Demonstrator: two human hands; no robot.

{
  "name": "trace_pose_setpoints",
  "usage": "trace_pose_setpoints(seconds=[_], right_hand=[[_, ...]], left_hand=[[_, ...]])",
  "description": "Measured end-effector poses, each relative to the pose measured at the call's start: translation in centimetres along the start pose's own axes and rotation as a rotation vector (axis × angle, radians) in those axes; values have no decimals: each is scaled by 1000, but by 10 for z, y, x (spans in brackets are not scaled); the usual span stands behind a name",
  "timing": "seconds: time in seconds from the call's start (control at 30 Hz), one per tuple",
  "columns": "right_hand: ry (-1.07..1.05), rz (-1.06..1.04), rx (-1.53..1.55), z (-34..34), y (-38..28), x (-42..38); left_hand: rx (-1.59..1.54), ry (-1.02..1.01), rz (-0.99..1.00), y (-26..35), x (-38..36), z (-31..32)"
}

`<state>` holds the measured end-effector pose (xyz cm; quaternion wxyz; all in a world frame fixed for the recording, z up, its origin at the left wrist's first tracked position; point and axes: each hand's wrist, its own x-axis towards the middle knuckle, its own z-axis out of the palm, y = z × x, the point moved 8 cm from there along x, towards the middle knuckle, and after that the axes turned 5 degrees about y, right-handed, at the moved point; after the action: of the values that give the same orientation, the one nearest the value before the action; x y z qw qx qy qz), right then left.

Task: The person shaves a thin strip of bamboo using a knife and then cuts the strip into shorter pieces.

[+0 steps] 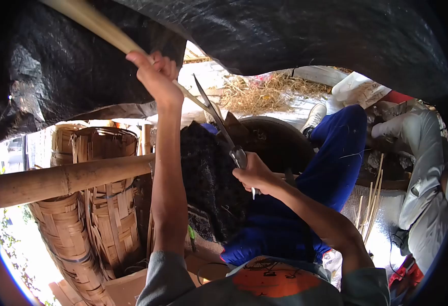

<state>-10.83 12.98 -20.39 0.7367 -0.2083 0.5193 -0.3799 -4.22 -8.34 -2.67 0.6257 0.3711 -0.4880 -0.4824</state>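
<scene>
My left hand [157, 76], raised high, is wrapped round a long pale bamboo strip [99, 28]. The strip slants from the top left down past my fist, and its lower end crosses the blade of a knife [223, 127]. That knife has a long narrow blade pointing up and a dark handle, which my right hand [258, 174] grips over my lap. A dark cloth [208, 178] lies over my thigh beneath the blade.
Black plastic sheeting [336, 30] hangs low overhead. A thick bamboo pole [76, 179] runs across the left, by tall woven baskets [63, 229]. Beyond my knees are a dark round container [275, 137] and straw [259, 93]. Another person's grey trousers [423, 163] show at right, near thin upright sticks [372, 206].
</scene>
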Motion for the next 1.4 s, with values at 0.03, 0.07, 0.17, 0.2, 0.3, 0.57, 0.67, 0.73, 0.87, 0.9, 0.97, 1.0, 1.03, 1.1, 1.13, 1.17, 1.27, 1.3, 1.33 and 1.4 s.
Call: trace_pose_setpoints(seconds=[0.03, 0.07, 0.17, 0.2, 0.3, 0.57, 0.67, 0.73, 0.87, 0.9, 0.97, 1.0, 1.03, 1.1, 1.13, 1.17, 1.27, 1.3, 1.33, 1.4], right_hand=[[16, 4, 6, -6, -3, 1], [28, 31, 9, -10, -1, -2], [84, -219, -182, -12, -66, -26], [77, -208, -180, -11, -71, -27], [39, -228, -176, -10, -75, -24], [-5, 123, 43, -26, 13, 2], [32, -10, -17, -34, -21, -14], [90, -61, -11, -38, -35, -24], [74, -85, -13, -39, -40, -38], [66, -83, -9, -38, -36, -40], [50, -65, -30, -34, -29, -42], [48, -65, -25, -31, -26, -43], [44, -63, -41, -28, -23, -42], [46, -61, -58, -22, -20, -45], [30, -75, -69, -17, -20, -46], [14, -91, -81, -13, -21, -46], [26, -85, -181, -6, -34, -53], [30, -128, -226, -3, -44, -55], [29, -126, -223, -1, -49, -56], [53, -429, -271, 5, -80, -63]], left_hand=[[-20, 28, -31, -2, 2, -4], [-49, 13, -13, -3, 4, -6], [9, -4, 17, 3, 3, -9], [-7, -6, 12, 2, 5, -10], [-39, -67, -22, -2, 5, -6], [1, -61, -3, -6, 2, -6], [-173, -133, 9, 3, 0, -4], [-207, -63, -53, 4, 8, -14], [-184, -4, 13, 10, 18, -39], [-58, 9, 152, 19, 19, -45], [37, 12, 259, 23, 21, -52], [66, 15, 265, 23, 21, -53], [92, 18, 269, 23, 20, -53], [95, 44, 308, 20, 17, -50], [98, 73, 349, 21, 15, -49], [96, 71, 348, 19, 16, -47], [61, 232, 306, 16, 16, -51], [97, 279, 314, 19, 12, -51], [134, 326, 322, 21, 8, -51], [171, 392, 355, 25, 2, -51]])
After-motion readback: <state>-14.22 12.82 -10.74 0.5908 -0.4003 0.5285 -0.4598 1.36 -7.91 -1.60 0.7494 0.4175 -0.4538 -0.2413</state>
